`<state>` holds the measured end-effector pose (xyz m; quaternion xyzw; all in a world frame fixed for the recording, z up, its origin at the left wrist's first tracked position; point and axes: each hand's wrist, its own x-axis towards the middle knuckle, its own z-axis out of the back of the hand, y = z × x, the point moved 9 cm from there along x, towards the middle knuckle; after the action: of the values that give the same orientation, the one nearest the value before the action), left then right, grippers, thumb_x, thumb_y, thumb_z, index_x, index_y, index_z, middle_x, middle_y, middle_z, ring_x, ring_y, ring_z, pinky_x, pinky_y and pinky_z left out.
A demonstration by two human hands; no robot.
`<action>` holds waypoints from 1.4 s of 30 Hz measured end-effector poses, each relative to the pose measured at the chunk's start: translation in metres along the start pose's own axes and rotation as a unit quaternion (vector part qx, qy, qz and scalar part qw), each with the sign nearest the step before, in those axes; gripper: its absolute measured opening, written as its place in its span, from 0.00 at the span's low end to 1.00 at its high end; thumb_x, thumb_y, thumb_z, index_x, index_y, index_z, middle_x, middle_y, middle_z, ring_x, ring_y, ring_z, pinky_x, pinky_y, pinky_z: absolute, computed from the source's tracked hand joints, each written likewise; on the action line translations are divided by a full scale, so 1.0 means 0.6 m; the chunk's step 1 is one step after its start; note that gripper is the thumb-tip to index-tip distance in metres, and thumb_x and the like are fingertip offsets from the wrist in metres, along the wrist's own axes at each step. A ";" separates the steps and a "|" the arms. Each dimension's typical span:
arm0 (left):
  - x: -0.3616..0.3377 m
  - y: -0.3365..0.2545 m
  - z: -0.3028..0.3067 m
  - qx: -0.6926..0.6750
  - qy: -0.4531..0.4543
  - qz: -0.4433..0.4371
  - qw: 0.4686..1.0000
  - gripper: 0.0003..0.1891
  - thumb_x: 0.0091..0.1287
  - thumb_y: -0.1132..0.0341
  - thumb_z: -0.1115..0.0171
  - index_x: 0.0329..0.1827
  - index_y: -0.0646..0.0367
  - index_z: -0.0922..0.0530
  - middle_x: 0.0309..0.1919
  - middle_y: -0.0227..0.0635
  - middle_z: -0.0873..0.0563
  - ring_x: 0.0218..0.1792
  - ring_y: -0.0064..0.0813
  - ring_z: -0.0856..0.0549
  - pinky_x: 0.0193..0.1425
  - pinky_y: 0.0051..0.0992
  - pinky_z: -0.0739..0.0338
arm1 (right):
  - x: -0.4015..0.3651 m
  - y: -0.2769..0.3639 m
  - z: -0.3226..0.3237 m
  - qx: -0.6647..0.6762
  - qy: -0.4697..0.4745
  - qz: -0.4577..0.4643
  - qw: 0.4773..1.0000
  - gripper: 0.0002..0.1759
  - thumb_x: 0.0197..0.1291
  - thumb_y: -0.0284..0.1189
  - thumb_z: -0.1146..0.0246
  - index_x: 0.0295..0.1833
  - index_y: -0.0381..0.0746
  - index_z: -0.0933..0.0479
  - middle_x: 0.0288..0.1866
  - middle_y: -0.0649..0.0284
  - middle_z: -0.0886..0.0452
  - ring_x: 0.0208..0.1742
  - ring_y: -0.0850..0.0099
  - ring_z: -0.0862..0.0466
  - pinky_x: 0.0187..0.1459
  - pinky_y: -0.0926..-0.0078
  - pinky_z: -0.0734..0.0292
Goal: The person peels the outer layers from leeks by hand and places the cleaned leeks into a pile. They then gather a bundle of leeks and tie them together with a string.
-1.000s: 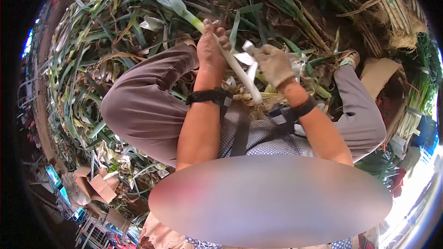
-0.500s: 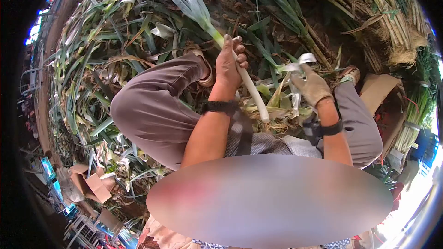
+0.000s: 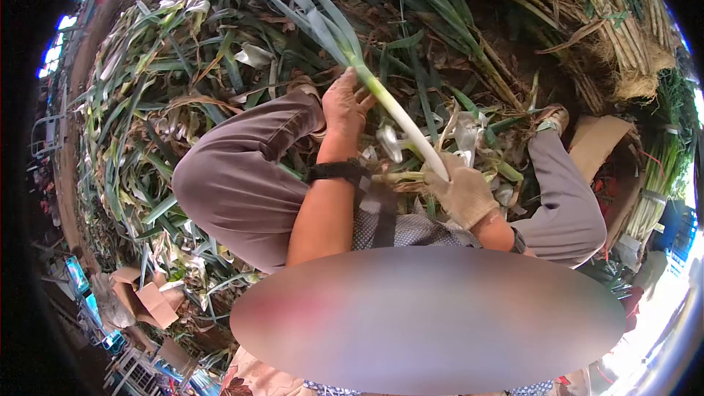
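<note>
A long green onion (image 3: 405, 122) slants across the middle, with green leaves at the top and a clean white stalk running down to the right. Its white lower end is gripped by my right hand (image 3: 463, 192), which wears a pale glove. Beside the upper stalk is my bare left hand (image 3: 343, 108), its fingers apart and no longer wrapped round the onion. Loose peeled skins (image 3: 466, 132) and trimmings lie on the ground between my legs, around the gloved hand.
Discarded leaves (image 3: 158, 114) cover the ground on the left. Untrimmed green onions (image 3: 477, 44) lie ahead, and a rooted bundle (image 3: 634, 51) stands at the upper right. A cardboard piece (image 3: 598, 145) is by my right knee; an open carton (image 3: 150, 301) sits lower left.
My right hand has left the pale peelings and come down and left onto the onion's white end. My left hand has loosened and shifted slightly left and down.
</note>
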<state>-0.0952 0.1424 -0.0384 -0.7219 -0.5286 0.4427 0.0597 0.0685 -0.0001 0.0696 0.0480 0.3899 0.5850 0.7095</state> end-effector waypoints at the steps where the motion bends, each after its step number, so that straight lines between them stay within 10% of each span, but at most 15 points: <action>1: -0.004 -0.003 -0.007 0.018 0.013 -0.002 1.000 0.16 0.63 0.64 0.42 0.48 0.66 0.30 0.38 0.43 0.23 0.38 0.36 0.20 0.39 0.30 0.18 | -0.005 -0.008 0.003 -0.008 -0.007 -0.005 1.000 0.20 0.58 0.40 0.44 0.52 0.39 0.32 0.34 0.48 0.21 0.37 0.50 0.21 0.39 0.58 0.27; 13: -0.076 0.037 -0.121 0.091 0.167 0.014 0.982 0.11 0.64 0.65 0.45 0.45 0.59 0.27 0.38 0.34 0.20 0.38 0.29 0.18 0.39 0.27 0.22 | 0.017 -0.004 0.032 0.129 -0.004 0.002 0.992 0.24 0.60 0.45 0.49 0.51 0.35 0.35 0.33 0.51 0.23 0.31 0.56 0.21 0.36 0.64 0.24; 15: -0.117 0.031 -0.173 0.085 0.233 0.006 0.969 0.15 0.65 0.63 0.46 0.51 0.59 0.29 0.40 0.34 0.20 0.39 0.29 0.18 0.41 0.27 0.22 | -0.003 -0.006 0.078 0.160 -0.025 0.007 0.987 0.17 0.58 0.32 0.44 0.52 0.36 0.31 0.40 0.49 0.22 0.32 0.71 0.20 0.30 0.75 0.23; 18: -0.138 0.032 -0.206 0.113 0.248 0.045 0.961 0.14 0.66 0.62 0.47 0.52 0.57 0.28 0.40 0.33 0.19 0.39 0.27 0.18 0.40 0.26 0.22 | -0.157 -0.053 0.242 0.004 -0.241 0.036 0.970 0.18 0.54 0.31 0.43 0.52 0.39 0.29 0.39 0.53 0.22 0.32 0.69 0.21 0.32 0.76 0.24; 21: -0.108 0.056 -0.166 0.170 0.217 0.046 0.960 0.13 0.65 0.62 0.45 0.49 0.57 0.26 0.38 0.33 0.19 0.38 0.27 0.18 0.39 0.24 0.22 | -0.367 -0.132 0.355 -0.392 -0.442 -0.080 0.803 0.20 0.51 0.29 0.42 0.52 0.43 0.27 0.38 0.56 0.23 0.32 0.67 0.22 0.34 0.77 0.25; 24: -0.102 0.061 -0.144 0.175 0.166 0.038 0.970 0.09 0.64 0.65 0.44 0.42 0.59 0.26 0.33 0.33 0.20 0.32 0.25 0.19 0.32 0.22 0.23 | -0.589 -0.327 0.391 -0.176 -0.592 -0.212 0.757 0.22 0.52 0.36 0.39 0.47 0.30 0.29 0.41 0.56 0.23 0.35 0.73 0.20 0.32 0.80 0.25; 27: -0.083 0.057 -0.120 0.173 0.140 0.033 0.974 0.06 0.64 0.67 0.46 0.38 0.60 0.27 0.30 0.33 0.21 0.30 0.25 0.20 0.29 0.23 0.25 | -0.788 -0.469 0.316 0.116 -0.691 -0.427 0.572 0.26 0.57 0.42 0.45 0.46 0.27 0.30 0.38 0.48 0.23 0.39 0.66 0.19 0.34 0.72 0.26; 29: -0.070 0.049 -0.103 0.165 0.114 0.024 0.979 0.06 0.64 0.68 0.46 0.38 0.60 0.27 0.30 0.33 0.21 0.30 0.26 0.20 0.29 0.23 0.25 | -0.937 -0.666 0.245 -0.146 -0.445 -0.661 0.586 0.32 0.55 0.47 0.45 0.50 0.26 0.31 0.44 0.43 0.24 0.45 0.55 0.22 0.44 0.64 0.28; 32: -0.059 0.052 -0.088 0.170 0.085 0.040 0.981 0.05 0.64 0.70 0.47 0.38 0.61 0.26 0.29 0.33 0.21 0.27 0.26 0.20 0.28 0.24 0.25 | -0.925 -0.649 0.199 -0.198 -0.427 -0.670 0.574 0.35 0.54 0.50 0.46 0.52 0.27 0.32 0.48 0.42 0.25 0.49 0.48 0.26 0.53 0.59 0.35; 36: -0.053 0.107 -0.061 0.348 0.101 0.085 0.928 0.10 0.62 0.63 0.45 0.42 0.59 0.26 0.31 0.32 0.22 0.28 0.24 0.23 0.28 0.24 0.29 | -0.666 -0.536 0.325 -0.090 -0.473 -0.518 0.707 0.31 0.58 0.47 0.49 0.57 0.32 0.33 0.53 0.44 0.28 0.52 0.56 0.26 0.54 0.67 0.36; 37: -0.048 0.127 -0.046 0.419 0.108 0.101 0.896 0.13 0.62 0.61 0.45 0.44 0.59 0.25 0.33 0.32 0.22 0.30 0.24 0.24 0.29 0.25 0.30 | -0.576 -0.490 0.383 -0.133 -0.553 -0.300 0.766 0.27 0.62 0.43 0.51 0.57 0.33 0.32 0.51 0.47 0.27 0.45 0.60 0.26 0.52 0.70 0.35; 42: -0.018 0.270 0.045 0.633 0.153 0.210 0.729 0.30 0.60 0.50 0.41 0.57 0.66 0.31 0.45 0.43 0.21 0.39 0.31 0.24 0.39 0.31 0.28 | -0.140 -0.328 0.465 -0.160 -0.390 -0.145 0.895 0.31 0.61 0.50 0.52 0.61 0.37 0.36 0.57 0.55 0.28 0.58 0.64 0.28 0.57 0.75 0.37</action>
<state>0.0007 0.0531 -0.1383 -0.6674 0.0553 0.5594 0.4885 0.3936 -0.0260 0.2008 0.1011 -0.0138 0.4645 0.8797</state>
